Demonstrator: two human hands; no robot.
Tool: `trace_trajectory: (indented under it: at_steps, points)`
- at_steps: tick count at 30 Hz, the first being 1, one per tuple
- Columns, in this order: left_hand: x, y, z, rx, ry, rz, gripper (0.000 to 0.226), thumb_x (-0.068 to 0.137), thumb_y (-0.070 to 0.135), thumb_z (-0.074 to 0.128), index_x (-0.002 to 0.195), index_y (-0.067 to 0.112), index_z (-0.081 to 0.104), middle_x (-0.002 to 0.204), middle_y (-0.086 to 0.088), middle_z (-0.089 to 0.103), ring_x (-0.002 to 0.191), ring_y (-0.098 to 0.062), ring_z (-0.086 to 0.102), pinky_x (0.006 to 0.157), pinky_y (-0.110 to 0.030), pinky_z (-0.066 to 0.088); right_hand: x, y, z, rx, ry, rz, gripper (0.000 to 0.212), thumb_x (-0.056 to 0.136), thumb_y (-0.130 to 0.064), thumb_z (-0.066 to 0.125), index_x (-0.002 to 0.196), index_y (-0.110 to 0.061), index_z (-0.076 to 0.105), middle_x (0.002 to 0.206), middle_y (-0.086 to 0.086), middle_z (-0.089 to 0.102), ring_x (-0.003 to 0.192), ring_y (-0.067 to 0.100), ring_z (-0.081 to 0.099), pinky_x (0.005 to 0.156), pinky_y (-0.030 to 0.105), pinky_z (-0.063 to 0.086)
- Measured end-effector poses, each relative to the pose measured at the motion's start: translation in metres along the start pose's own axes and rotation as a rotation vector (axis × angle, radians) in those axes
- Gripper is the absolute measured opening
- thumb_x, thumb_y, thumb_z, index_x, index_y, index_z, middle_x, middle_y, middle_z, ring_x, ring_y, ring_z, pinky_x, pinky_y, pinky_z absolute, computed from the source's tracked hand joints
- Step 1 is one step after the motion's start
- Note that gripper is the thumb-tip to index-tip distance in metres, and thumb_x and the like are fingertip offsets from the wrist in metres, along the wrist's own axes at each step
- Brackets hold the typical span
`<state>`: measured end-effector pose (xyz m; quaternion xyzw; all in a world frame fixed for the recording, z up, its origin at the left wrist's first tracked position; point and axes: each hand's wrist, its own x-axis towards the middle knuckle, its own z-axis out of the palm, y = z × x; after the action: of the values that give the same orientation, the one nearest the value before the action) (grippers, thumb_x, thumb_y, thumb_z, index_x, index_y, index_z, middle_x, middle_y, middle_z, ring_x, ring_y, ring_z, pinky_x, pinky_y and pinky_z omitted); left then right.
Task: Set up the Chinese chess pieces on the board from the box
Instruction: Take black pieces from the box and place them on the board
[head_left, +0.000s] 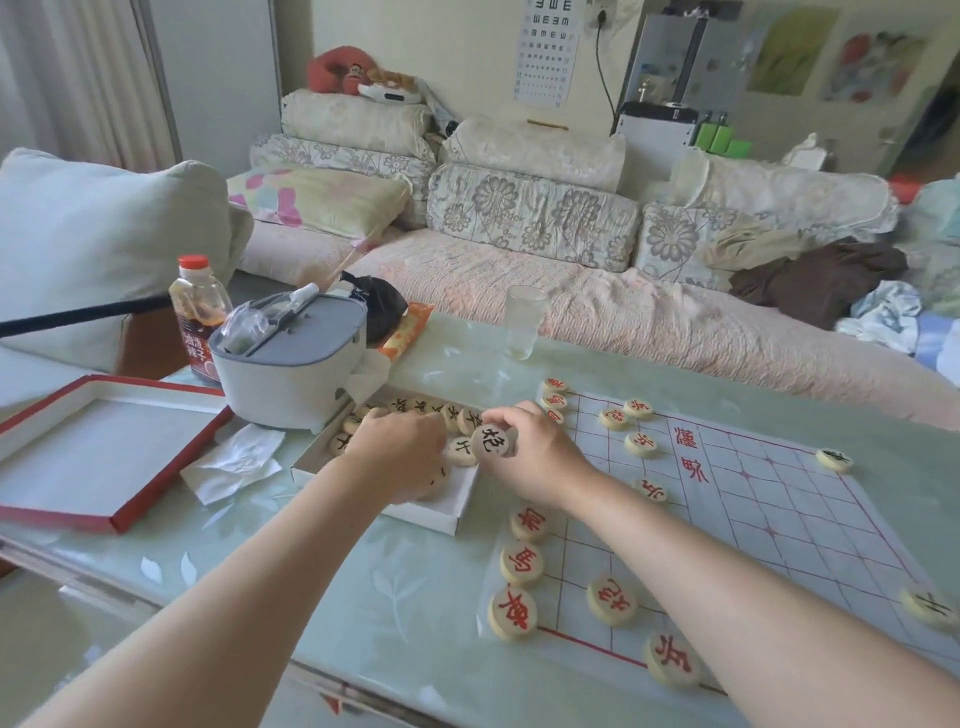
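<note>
A white paper chess board (779, 499) with red lines lies on the table at the right. Several red-lettered pieces (521, 563) stand along its left edge, and two black-lettered pieces (833, 459) sit on its right side. A shallow white box (457, 512) left of the board holds several pale round pieces. My right hand (535, 452) pinches a black-lettered piece (493, 441) just above the box's right edge. My left hand (400, 452) reaches down into the box with its fingers curled over the pieces; whether it holds one is hidden.
The red-edged box lid (93, 452) lies at the left beside a crumpled tissue (234, 460). A grey lidded container (291, 364), a red-capped bottle (197, 312) and a clear glass (524, 322) stand behind the box. A sofa with cushions runs along the far side.
</note>
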<state>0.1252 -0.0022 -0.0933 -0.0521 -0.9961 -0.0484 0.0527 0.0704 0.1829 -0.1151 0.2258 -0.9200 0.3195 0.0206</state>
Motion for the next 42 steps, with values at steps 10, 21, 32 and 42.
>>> trace_trajectory:
  at_steps: [10, 21, 32, 42]
  points:
    - [0.026, 0.115, -0.004, -0.45, -0.036, 0.092, 0.023, 0.094, 0.023, 0.046, 0.114, 0.023, 0.057, 0.11, -0.005, 0.059, 0.085, -0.019, 0.056, 0.068, -0.027, 0.04, -0.075, 0.068, -0.086, -0.028, 0.092, 0.146, 0.043, 0.086, -0.044, 0.07, 0.125, -0.026, 0.061, 0.121, -0.008, 0.05, 0.098, 0.008, 0.052, 0.085, 0.022, 0.039]
    - [0.047, 0.242, 0.03, -0.686, -0.219, 0.175, 0.037, 0.094, 0.014, 0.043, 0.12, 0.038, 0.055, 0.103, 0.003, 0.058, 0.063, -0.012, 0.051, 0.05, -0.023, 0.04, -0.142, 0.179, -0.157, -0.142, 0.191, 0.464, 0.046, 0.089, -0.036, 0.065, 0.131, -0.022, 0.054, 0.131, -0.001, 0.053, 0.113, 0.014, 0.053, 0.092, 0.026, 0.039]
    - [0.107, 0.274, 0.06, -0.853, -0.261, 0.056, 0.021, 0.09, 0.016, 0.053, 0.106, 0.028, 0.06, 0.102, -0.001, 0.065, 0.075, -0.016, 0.064, 0.052, -0.023, 0.047, -0.104, 0.274, -0.189, -0.314, 0.249, 0.592, 0.029, 0.093, -0.038, 0.061, 0.118, -0.024, 0.057, 0.13, -0.003, 0.057, 0.12, 0.02, 0.051, 0.09, 0.031, 0.041]
    - [0.139, 0.293, 0.083, -0.877, -0.264, 0.081, 0.021, 0.088, 0.017, 0.057, 0.103, 0.03, 0.062, 0.097, 0.005, 0.068, 0.086, -0.017, 0.067, 0.053, -0.021, 0.044, -0.045, 0.314, -0.197, -0.276, 0.401, 0.555, 0.023, 0.091, -0.037, 0.064, 0.11, -0.024, 0.061, 0.124, -0.002, 0.058, 0.11, 0.021, 0.058, 0.086, 0.032, 0.043]
